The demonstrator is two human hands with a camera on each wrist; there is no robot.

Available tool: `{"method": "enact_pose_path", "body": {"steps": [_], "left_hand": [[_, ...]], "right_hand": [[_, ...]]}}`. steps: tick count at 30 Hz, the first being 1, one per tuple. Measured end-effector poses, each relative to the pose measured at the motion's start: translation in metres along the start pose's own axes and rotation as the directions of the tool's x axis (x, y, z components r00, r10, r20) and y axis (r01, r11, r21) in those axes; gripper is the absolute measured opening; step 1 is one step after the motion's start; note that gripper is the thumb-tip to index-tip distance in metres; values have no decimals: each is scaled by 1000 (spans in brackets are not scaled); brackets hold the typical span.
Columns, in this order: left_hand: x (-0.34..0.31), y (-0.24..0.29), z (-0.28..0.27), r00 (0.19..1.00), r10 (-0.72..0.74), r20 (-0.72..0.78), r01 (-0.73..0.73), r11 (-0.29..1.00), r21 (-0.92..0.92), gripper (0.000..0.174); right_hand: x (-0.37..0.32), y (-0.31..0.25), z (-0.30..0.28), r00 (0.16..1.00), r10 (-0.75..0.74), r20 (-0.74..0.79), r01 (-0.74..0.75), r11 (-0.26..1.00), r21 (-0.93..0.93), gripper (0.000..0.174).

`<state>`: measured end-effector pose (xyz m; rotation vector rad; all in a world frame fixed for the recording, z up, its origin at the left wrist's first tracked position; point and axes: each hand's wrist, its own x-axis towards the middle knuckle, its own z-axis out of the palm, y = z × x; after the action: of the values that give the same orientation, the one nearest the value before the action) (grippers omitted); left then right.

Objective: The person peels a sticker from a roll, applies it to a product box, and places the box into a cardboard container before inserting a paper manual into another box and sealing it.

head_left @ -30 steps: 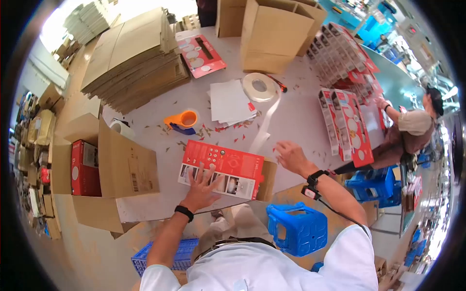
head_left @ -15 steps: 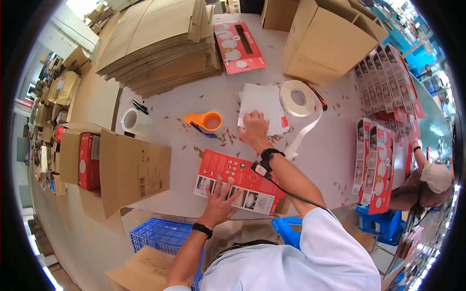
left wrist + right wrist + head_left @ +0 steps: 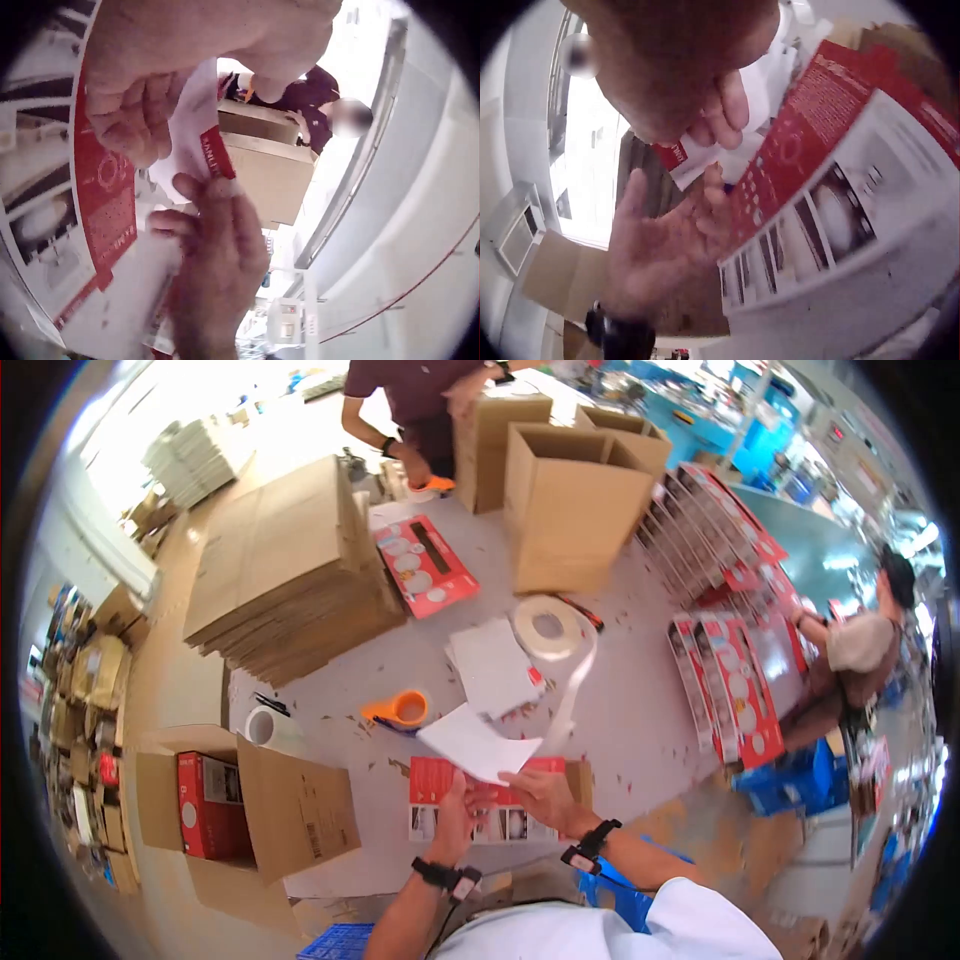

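A white sheet (image 3: pixel 480 745) with a red printed corner (image 3: pixel 217 152) hangs tilted above the red-and-white printed carton (image 3: pixel 428 780) lying on the table. My right hand (image 3: pixel 545 800) pinches the sheet at its near edge, thumb and fingers close by the red corner. Opposite it, my left hand (image 3: pixel 456 822) is held palm inward at the sheet's lower edge. Its thumb stands away from its loosely bent fingers (image 3: pixel 705 214) in the right wrist view. Beyond the lifted sheet lies a stack of white sheets (image 3: pixel 492 665).
An orange tape dispenser (image 3: pixel 410 707) and a tape roll (image 3: pixel 547 627) lie around the sheets. An open cardboard box (image 3: pixel 300 800) holding a red box stands left, flat cardboard (image 3: pixel 290 560) behind. Tall boxes (image 3: pixel 570 510) and red cartons (image 3: pixel 730 685) stand right. Two other people are nearby.
My right hand reached to the white stack and brought one sheet back over the carton. The left hand has lifted off the carton to meet it. The head view has shifted.
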<state>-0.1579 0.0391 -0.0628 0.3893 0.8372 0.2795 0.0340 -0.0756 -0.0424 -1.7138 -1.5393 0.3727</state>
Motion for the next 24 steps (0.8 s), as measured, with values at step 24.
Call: {"method": "enact_pose_path", "body": {"steps": [24], "left_hand": [[-46, 4, -61, 660, 509, 552, -408, -374, 833, 48]], "right_hand": [[-299, 10, -41, 65, 920, -385, -303, 386, 871, 20]]}}
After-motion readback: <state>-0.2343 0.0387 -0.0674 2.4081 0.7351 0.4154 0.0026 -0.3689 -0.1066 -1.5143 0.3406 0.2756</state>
